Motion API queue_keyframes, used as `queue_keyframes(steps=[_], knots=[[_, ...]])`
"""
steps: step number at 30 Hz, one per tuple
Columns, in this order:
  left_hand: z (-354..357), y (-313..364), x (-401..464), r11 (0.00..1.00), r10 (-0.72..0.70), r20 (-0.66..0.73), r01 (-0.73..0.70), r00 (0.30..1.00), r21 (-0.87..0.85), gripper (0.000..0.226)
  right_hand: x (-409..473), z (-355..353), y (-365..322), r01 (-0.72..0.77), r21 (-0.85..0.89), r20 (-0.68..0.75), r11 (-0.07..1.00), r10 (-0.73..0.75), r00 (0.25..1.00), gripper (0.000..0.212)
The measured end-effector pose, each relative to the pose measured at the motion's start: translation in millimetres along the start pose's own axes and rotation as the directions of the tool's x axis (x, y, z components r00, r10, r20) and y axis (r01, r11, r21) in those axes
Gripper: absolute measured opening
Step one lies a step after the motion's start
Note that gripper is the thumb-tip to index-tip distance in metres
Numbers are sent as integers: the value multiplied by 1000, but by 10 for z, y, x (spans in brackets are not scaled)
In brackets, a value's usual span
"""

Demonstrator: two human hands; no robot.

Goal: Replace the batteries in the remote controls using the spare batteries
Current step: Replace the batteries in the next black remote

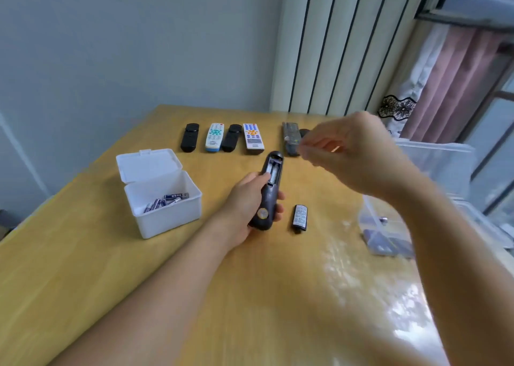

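Head view: left hand (250, 198) gripping dark remote (268, 190), battery bay open; right hand (342, 154) blurred, grip unclear

Both forearms are bare from the lower frame edge up to the wrists, with no sleeve reaching into view. The left hand (250, 198) and right hand (345, 154) wear no gloves, rings, watch or bracelet. Fingernails look short and unpainted where visible; the right hand is motion-blurred, so finer detail is unclear.
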State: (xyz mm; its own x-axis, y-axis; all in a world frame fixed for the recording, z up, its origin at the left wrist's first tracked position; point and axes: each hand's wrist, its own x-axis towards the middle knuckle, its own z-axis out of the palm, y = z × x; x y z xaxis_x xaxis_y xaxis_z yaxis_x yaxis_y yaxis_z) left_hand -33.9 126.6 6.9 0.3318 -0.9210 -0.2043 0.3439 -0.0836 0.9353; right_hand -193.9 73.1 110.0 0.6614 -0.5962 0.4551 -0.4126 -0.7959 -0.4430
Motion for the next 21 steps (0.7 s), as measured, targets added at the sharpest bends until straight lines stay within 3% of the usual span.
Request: queue_keyframes(steps=[4,7,12,17,21], knots=[[163,-80,-9,982,90,32,-94,995,166,17,-422,-715,734,-344,-129,138,930,360,923,9],[286,-132,-39,951,92,84,-112,992,289,16,-609,-745,1132,-479,-192,234,857,514,826,8],[381,-197,-37,932,118,111,-148,987,329,16,-649,-527,1368,-495,-339,369,801,596,713,27],[366,-207,-46,921,134,132,-173,982,350,18,-611,-373,1332,-418,-398,318,816,551,772,15],[339,-227,-25,924,129,152,-175,980,340,18,-607,-288,1304,-425,-391,311,816,552,774,7]])
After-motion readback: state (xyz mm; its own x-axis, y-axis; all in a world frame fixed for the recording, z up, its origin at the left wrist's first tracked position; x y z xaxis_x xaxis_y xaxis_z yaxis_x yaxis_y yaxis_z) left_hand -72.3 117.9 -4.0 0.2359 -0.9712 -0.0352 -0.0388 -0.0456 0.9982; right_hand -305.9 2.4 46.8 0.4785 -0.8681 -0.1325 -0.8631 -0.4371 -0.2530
